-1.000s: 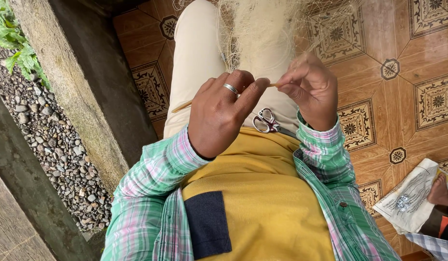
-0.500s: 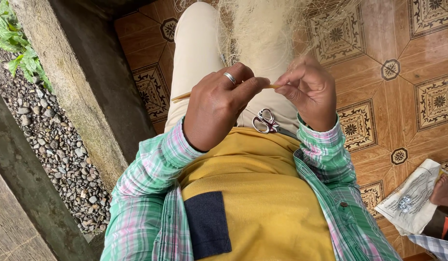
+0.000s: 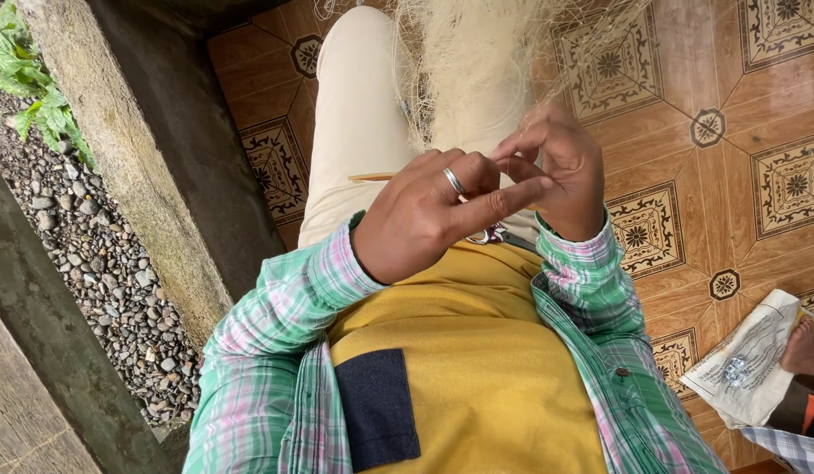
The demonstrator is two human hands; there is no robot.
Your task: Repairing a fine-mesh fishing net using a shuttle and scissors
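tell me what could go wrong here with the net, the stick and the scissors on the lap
1. The fine pale fishing net drapes right over both hands; its mesh could snag the silver ring on the left hand or the fingers of the right hand.
2. The metal scissors lie loose on the lap, mostly hidden under the hands, and might slip off onto the patterned brown floor tiles.

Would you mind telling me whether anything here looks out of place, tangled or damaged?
Nothing stands out. The pale net drapes loosely over the lap, both hands, left hand and right hand, pinch at it above a thin wooden stick, and scissors lie on the lap.
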